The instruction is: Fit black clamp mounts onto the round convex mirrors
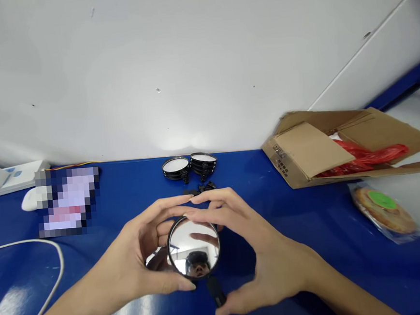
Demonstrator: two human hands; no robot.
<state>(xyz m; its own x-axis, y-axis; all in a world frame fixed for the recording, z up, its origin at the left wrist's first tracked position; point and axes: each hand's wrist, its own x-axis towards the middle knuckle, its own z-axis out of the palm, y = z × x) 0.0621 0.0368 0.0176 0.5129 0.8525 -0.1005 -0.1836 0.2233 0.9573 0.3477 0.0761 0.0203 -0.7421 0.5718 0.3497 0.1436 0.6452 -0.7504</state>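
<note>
A small round mirror (pixel 196 238) with a thin black rim is held up in front of me, its face towards the camera and showing a reflection. My left hand (pixel 131 261) curls round its left side, thumb at the lower rim. My right hand (pixel 266 250) has its fingers over the upper right edge and its thumb against the black clamp mount (pixel 216 291) below the mirror. Another shiny, mirror-like surface (pixel 156 260) shows inside the left hand's curve; what it belongs to is partly hidden. Beyond the fingers lie small black mount parts (pixel 205 187).
Two stacks of round mirrors (pixel 175 165) stand by the white wall on the blue table (pixel 135 183). An open cardboard box (pixel 304 150) holding a red plastic bag is at right, near a wrapped round pastry (pixel 384 209). At left are a blurred phone-like object (pixel 70 200) and a white cable (pixel 60 266).
</note>
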